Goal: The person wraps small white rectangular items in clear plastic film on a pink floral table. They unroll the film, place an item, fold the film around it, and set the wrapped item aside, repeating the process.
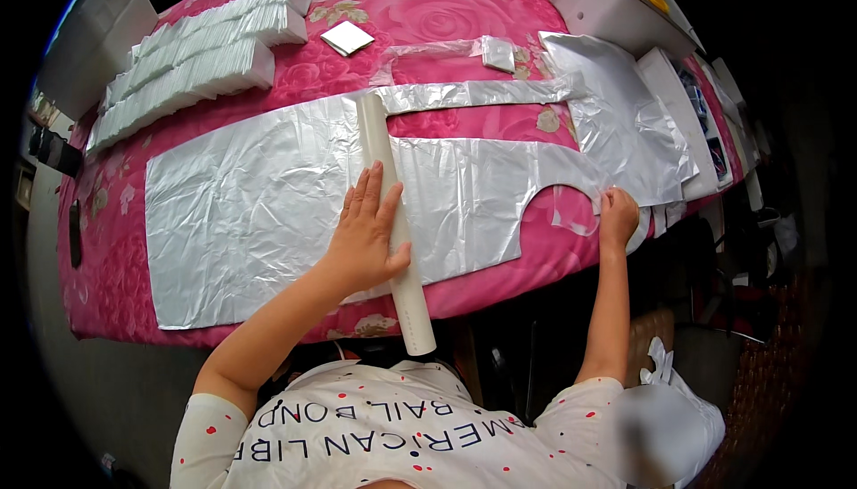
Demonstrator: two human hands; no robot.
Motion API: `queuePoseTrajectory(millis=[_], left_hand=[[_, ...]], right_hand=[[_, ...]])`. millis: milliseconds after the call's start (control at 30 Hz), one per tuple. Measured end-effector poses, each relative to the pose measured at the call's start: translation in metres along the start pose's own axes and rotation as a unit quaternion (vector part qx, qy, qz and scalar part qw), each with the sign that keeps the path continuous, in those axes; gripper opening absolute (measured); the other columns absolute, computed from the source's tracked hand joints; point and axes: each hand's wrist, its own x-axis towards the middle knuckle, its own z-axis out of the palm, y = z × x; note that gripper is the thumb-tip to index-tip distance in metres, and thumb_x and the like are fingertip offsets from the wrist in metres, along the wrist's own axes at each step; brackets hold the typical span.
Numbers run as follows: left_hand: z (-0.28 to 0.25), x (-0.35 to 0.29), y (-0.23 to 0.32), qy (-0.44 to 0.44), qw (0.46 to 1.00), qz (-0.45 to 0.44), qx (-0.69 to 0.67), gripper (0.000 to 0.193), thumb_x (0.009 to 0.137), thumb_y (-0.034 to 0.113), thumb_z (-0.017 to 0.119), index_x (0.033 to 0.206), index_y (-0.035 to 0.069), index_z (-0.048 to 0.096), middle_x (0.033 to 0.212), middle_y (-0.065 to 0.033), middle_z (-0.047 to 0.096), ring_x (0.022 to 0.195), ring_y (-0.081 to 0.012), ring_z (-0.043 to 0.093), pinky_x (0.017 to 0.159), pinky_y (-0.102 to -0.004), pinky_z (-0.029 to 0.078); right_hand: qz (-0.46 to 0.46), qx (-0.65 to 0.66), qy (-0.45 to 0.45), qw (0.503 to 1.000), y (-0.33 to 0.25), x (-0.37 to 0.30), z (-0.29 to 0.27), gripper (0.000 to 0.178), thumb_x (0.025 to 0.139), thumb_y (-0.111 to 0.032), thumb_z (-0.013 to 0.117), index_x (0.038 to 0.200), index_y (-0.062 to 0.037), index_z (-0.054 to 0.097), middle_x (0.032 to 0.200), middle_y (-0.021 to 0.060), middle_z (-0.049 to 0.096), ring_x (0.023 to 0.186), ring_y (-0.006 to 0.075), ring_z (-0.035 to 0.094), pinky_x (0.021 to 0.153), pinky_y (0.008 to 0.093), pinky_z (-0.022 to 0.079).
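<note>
Silver film (250,208) is needing even pressure, so I'm laying the left hand (362,230), fingers outstretched, over the tube (412,310) and pinching the film's edge with the right hand (619,215).

Silvery sheet (250,212), cream tube (412,306), bright pink tablecloth (437,20) (rose-patterned).

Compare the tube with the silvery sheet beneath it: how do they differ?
The tube is narrow and rounded; the silvery sheet is broad and flat.
The tube looks smooth; the sheet is creased, with a curved cut-out.
The tube juts past the table's near edge; the sheet lies on the table.
Both are pale.
</note>
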Motion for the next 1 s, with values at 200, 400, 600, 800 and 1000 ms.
queuePoseTrajectory(millis=[200, 400, 600, 800, 1000], left_hand=[[-0.001, 0.0, -0.001, -0.006, 1.0, 0.0, -0.012, 0.077, 0.069, 0.029, 0.057, 0.135, 0.001, 0.029, 0.147, -0.0262, 0.005, 0.136, -0.0422, 0.008, 0.108, -0.0504, 0.014], [0.0, 0.001, 0.0, -0.009, 1.0, 0.001, -0.01, 0.076, 0.069, 0.029, 0.058, 0.134, 0.0, 0.03, 0.147, -0.0262, 0.005, 0.136, -0.0423, 0.007, 0.108, -0.0502, 0.014], [-0.003, 0.003, 0.01, 0.028, 0.999, 0.035, -0.03, 0.066, 0.073, 0.024, 0.056, 0.131, -0.001, 0.035, 0.144, -0.0262, 0.014, 0.135, -0.0396, 0.014, 0.108, -0.0467, 0.018], [-0.016, 0.007, 0.031, -0.064, 0.787, -0.178, -0.588, 0.049, 0.086, 0.027, 0.057, 0.122, -0.004, 0.043, 0.125, -0.0187, 0.048, 0.114, -0.0236, 0.048, 0.094, -0.0343, 0.04], [-0.032, 0.02, 0.015, -0.185, 0.723, -0.298, -0.596, 0.032, 0.089, 0.019, 0.058, 0.111, -0.003, 0.053, 0.101, -0.0144, 0.062, 0.088, -0.0173, 0.063, 0.077, -0.0281, 0.051]], right_hand=[[0.081, 0.045, -0.044, 0.995, -0.021, -0.001, -0.011, 0.018, 0.076, -0.02, 0.065, 0.077, -0.0041, 0.057, 0.078, 0.0123, 0.064, 0.074, 0.0302, 0.061, 0.066, 0.0389, 0.046], [0.141, 0.231, -0.094, 0.958, -0.023, 0.004, -0.002, 0.022, 0.078, -0.022, 0.064, 0.085, -0.0007, 0.063, 0.064, 0.0094, 0.061, 0.056, 0.0203, 0.057, 0.055, 0.0323, 0.044], [0.143, 0.458, -0.129, 0.868, -0.139, -0.011, -0.035, 0.016, 0.08, -0.015, 0.065, 0.082, 0.0007, 0.063, 0.057, 0.0052, 0.054, 0.051, 0.0088, 0.047, 0.05, 0.0237, 0.039], [-0.022, 0.491, -0.21, 0.845, -0.254, -0.052, -0.083, 0.012, 0.077, -0.01, 0.066, 0.085, -0.0015, 0.065, 0.061, 0.0062, 0.059, 0.05, 0.0112, 0.053, 0.048, 0.0255, 0.041], [-0.169, 0.493, -0.189, 0.832, -0.285, -0.087, -0.09, 0.013, 0.073, -0.011, 0.067, 0.085, -0.0056, 0.066, 0.066, 0.009, 0.062, 0.056, 0.0252, 0.059, 0.052, 0.0326, 0.046]])
